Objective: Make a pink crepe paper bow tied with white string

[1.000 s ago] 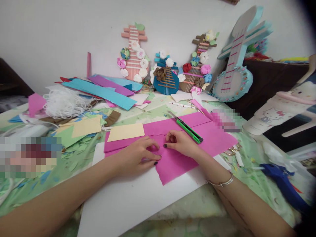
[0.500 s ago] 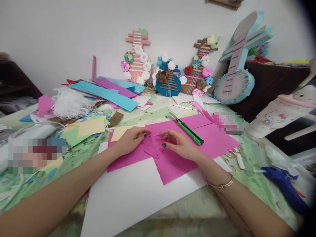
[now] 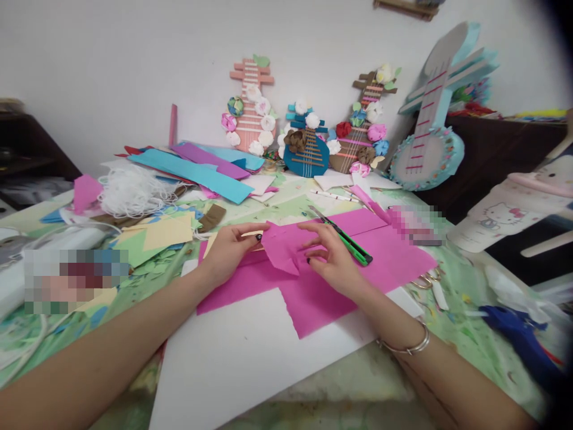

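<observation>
A small crinkled piece of magenta paper point(image 3: 282, 248) is raised off a larger magenta sheet point(image 3: 358, 280) of the same colour. My left hand point(image 3: 230, 251) pinches its left edge between thumb and index finger. On the other side, my right hand point(image 3: 331, 257) has its fingers apart and slightly curled beside the piece; whether a fingertip touches it is hard to tell. A green utility knife point(image 3: 347, 239) lies on the sheet just behind my right hand, blade toward the upper left. Under the magenta sheet lies a white board point(image 3: 237, 370).
Paper scraps point(image 3: 165, 232), white string point(image 3: 134, 191) and coloured paper strips point(image 3: 197, 174) lie at left and back. Decorated paper instruments point(image 3: 308, 152) lean on the wall. A blue glue gun point(image 3: 519, 340), scissors point(image 3: 423, 280) and a tumbler point(image 3: 496, 212) are at right.
The small magenta piece has come up off the sheet and now faces me, pinched by my left hand. My right hand's fingers have spread wider.
</observation>
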A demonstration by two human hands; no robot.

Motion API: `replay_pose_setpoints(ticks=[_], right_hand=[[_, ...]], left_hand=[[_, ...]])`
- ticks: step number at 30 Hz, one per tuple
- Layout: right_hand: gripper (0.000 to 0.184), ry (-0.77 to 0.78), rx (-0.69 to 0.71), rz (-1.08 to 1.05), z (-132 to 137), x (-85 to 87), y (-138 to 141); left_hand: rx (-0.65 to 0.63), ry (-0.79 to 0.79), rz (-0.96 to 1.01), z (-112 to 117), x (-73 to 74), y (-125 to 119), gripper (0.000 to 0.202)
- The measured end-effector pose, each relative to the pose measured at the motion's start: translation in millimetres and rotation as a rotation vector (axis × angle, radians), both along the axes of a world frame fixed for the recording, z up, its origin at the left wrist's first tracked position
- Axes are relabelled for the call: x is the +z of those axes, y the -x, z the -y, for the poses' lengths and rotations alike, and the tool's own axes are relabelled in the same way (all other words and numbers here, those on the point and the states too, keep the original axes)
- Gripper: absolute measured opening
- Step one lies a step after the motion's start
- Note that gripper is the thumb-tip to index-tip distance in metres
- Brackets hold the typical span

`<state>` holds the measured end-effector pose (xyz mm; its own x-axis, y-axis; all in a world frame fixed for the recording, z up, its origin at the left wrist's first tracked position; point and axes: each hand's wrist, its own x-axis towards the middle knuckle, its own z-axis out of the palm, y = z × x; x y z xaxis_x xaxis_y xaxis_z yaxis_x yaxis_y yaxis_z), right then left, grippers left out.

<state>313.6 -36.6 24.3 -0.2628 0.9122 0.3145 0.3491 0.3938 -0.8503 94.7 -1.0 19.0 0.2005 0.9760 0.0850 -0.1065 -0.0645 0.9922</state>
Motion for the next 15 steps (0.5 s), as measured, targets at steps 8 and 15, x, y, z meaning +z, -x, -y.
replay_pose_setpoints(ticks=[8, 15], right_hand=[[0.043, -0.179, -0.058, 0.383, 7.1, 8.5, 4.3], [0.012, -0.322, 0.06, 0.452, 12.8, 4.4, 15.3]], left_hand=[[0.167, -0.185, -0.077, 10.2, 3.8, -6.7, 0.036], [0.231, -0.568, -0.528, 13.6, 1.8, -3.5, 0.01]])
